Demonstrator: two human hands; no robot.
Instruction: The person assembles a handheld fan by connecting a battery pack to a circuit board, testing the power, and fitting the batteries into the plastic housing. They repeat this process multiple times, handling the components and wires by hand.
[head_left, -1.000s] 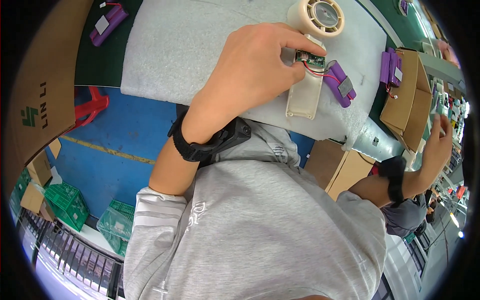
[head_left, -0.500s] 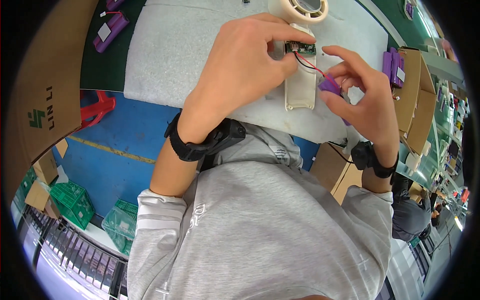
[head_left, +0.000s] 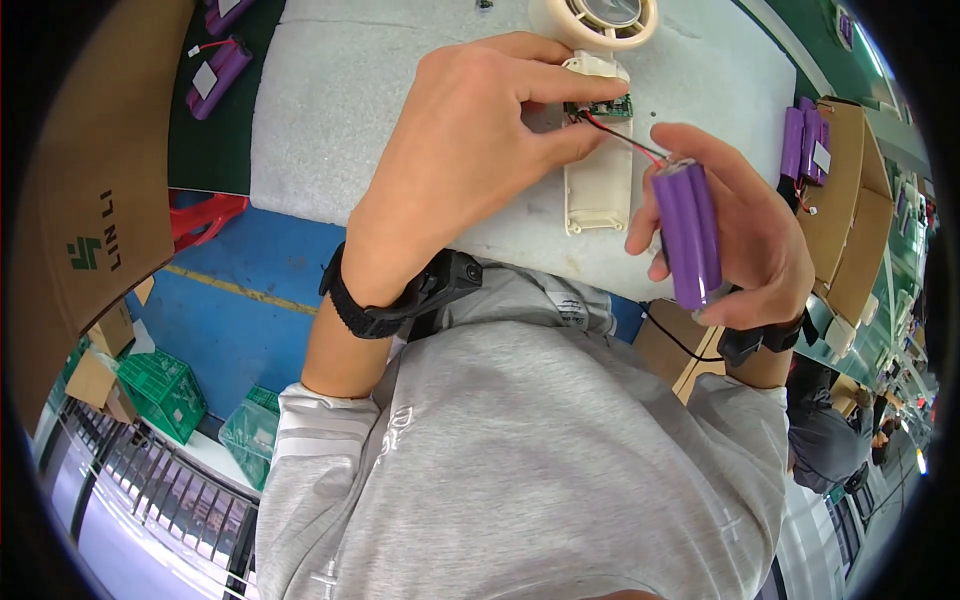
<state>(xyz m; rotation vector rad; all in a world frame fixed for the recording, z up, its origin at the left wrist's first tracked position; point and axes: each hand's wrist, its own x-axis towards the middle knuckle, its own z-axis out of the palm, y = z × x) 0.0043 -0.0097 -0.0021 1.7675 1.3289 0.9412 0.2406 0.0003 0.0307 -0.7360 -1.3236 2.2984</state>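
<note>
Purple battery pack [head_left: 684, 235] — across the right hand [head_left: 752, 240], within its grip.

A big brown box [head_left: 70, 170] is on the left, next to a red plastic thing [head_left: 205, 222], and the floor [head_left: 280, 245] is blue with a yellow line [head_left: 240, 291]. Lower down there are small brown boxes [head_left: 92, 380], two green baskets [head_left: 165, 395] and a dark railing [head_left: 165, 455]. On the right, a person [head_left: 830, 440] in dark clothes is below an open brown box [head_left: 848, 195].

top [head_left: 560, 460] – heathered grey, short-sleeved | left sleeve [head_left: 318, 440] – pale stripes | black wristbands [head_left: 347, 303], boxy modules [head_left: 455, 278]
</note>
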